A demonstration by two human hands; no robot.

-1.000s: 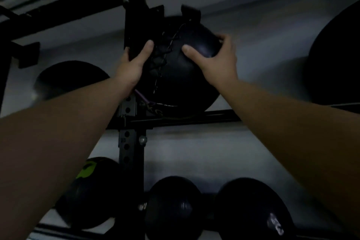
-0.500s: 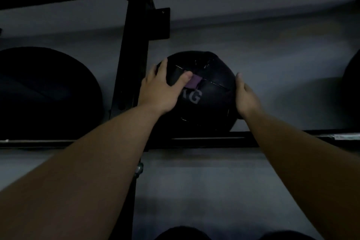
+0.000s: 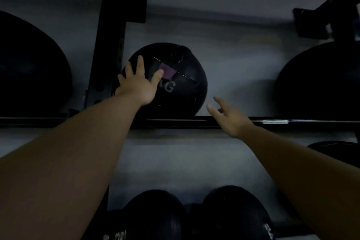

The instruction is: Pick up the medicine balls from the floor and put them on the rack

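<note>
- The ball (image 3: 175, 84) sits on the rack (image 3: 194, 122) shelf, beside the post (image 3: 109, 45).
- My left hand (image 3: 139, 85) lies flat on it, grip open.
- My right hand (image 3: 231, 117) is open, off the ball, holding nothing.
- I can't see the floor, so I can't tell what's left.

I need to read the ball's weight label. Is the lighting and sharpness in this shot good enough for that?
Head view: very dim and underexposed, so the black medicine ball nearly merges with the rack rail. Only "G" shows; the left hand covers the rest. The right hand looks slightly blurred. Wide-angle bending curves the frame edges.
</note>
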